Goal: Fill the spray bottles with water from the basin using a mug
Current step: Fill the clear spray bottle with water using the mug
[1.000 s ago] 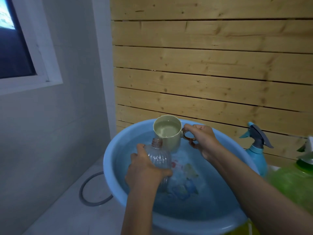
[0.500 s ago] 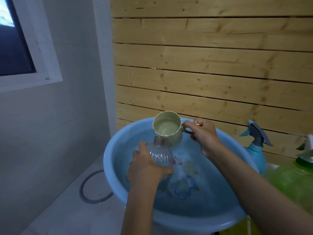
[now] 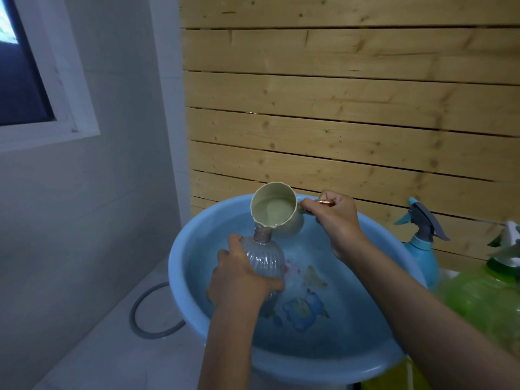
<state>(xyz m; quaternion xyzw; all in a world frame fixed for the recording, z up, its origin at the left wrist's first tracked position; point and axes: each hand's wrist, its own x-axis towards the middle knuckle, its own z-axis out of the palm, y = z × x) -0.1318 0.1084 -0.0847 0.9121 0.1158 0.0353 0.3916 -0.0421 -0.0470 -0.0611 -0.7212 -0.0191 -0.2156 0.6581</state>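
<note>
Gripping ribbed clear bottle point(image 3: 264, 257) in left hand point(image 3: 239, 280), neck up, over water-filled basin point(image 3: 180, 277). At 1 o'clock, pinching handle of tipped mug point(image 3: 277, 212) in right hand point(image 3: 334, 220), lip against bottle neck. At 3 o'clock beside basin: blue sprayer point(image 3: 422, 249), green sprayer point(image 3: 489, 299).

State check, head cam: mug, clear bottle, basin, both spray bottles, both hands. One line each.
mug: tilted, water inside, lip at the bottle mouth
clear bottle: uncapped, held over the basin
basin: holds water
blue spray bottle: upright, trigger head on
green spray bottle: trigger head on, partly out of frame
left hand: grips the clear bottle
right hand: holds the mug handle
</note>
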